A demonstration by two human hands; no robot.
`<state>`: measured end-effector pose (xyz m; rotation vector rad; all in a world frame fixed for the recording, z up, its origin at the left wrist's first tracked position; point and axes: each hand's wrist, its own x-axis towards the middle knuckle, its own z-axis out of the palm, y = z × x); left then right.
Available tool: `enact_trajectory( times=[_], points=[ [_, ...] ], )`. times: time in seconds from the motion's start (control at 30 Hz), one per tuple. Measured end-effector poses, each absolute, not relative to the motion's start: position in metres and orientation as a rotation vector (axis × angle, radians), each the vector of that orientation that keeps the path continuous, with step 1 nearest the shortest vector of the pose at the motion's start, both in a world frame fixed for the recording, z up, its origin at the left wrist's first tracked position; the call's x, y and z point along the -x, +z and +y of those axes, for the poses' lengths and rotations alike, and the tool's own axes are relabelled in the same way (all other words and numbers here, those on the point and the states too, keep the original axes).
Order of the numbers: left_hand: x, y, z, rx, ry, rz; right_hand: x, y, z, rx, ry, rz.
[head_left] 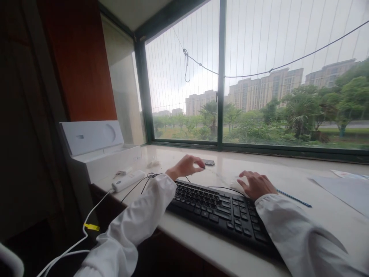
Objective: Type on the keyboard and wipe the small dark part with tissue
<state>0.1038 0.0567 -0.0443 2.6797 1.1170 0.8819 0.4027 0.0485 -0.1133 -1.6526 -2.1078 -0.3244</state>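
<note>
My left hand (187,166) is above the far left edge of a black keyboard (227,215), its thumb and forefinger pinched on a small dark piece (203,167) too small to name. Just behind those fingertips lies a flat grey object (210,162). My right hand (256,184) hovers over the keyboard's far right corner, fingers bent and apart, with nothing visible in it. Beside its thumb is a whitish, blurred thing (236,184), and I cannot tell whether they touch. The left part of the keyboard looks different from the right, with small dark squares showing.
A white box (100,161) with its lid raised stands at the left. Near it are a white power strip (128,180) and a black cable (151,175). A blue pen (294,197) and paper sheets (343,190) lie right. A window frame (220,77) rises behind.
</note>
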Motion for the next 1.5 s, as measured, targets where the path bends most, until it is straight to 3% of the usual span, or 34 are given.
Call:
enact_trajectory(
  times=[0.17,0.33,1.5],
  points=[
    [-0.016,-0.021,0.053,-2.491,0.403,1.421,-0.399,-0.104,0.039,1.678,-0.352,-2.174],
    [0.026,-0.029,0.056,-2.365,0.079,1.569,-0.398,-0.103,0.036,1.695,-0.385,-2.197],
    [0.008,-0.031,0.058,-2.696,-0.165,1.477,-0.399,-0.103,0.038,1.759,-0.298,-2.253]
  ],
)
